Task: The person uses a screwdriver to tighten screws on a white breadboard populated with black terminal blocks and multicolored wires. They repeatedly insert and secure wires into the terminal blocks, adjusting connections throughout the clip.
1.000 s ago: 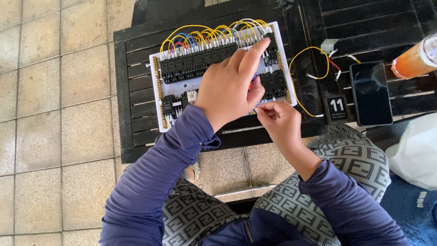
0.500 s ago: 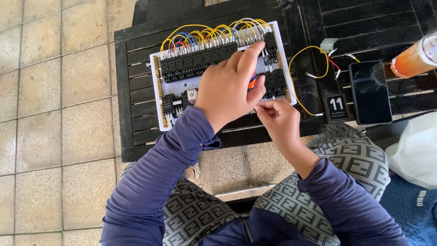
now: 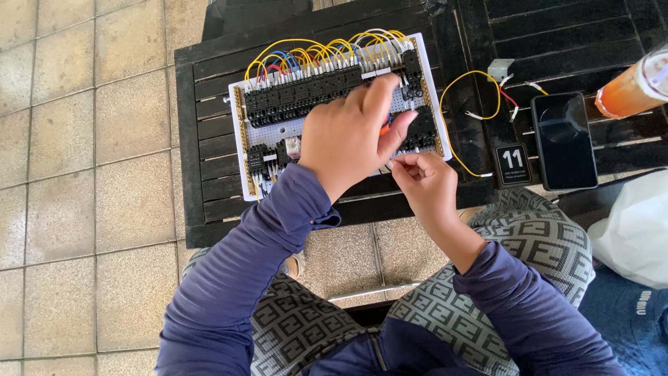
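Observation:
A white perforated panel (image 3: 292,132) lies on a black slatted table (image 3: 209,139), carrying rows of black relay blocks and yellow, blue and red wires. My left hand (image 3: 344,139) hovers over the panel's right half with its fingers curled around a small orange piece (image 3: 384,128), most of which is hidden. My right hand (image 3: 426,182) sits at the panel's front right corner, thumb and fingertips pinched together just below the left hand. Whatever is in that pinch is too small to see.
Loose yellow and red wires (image 3: 465,104) with a small grey part lie right of the panel. Beyond them are a black numbered stand (image 3: 513,164), a dark phone (image 3: 563,141) and an orange drink cup (image 3: 630,89). A white bag (image 3: 637,230) is at the right. Tiled floor lies to the left.
My left index finger, stretched toward the panel's far right corner before, has curled back toward the thumb. The right hand has stayed pinched in nearly the same place.

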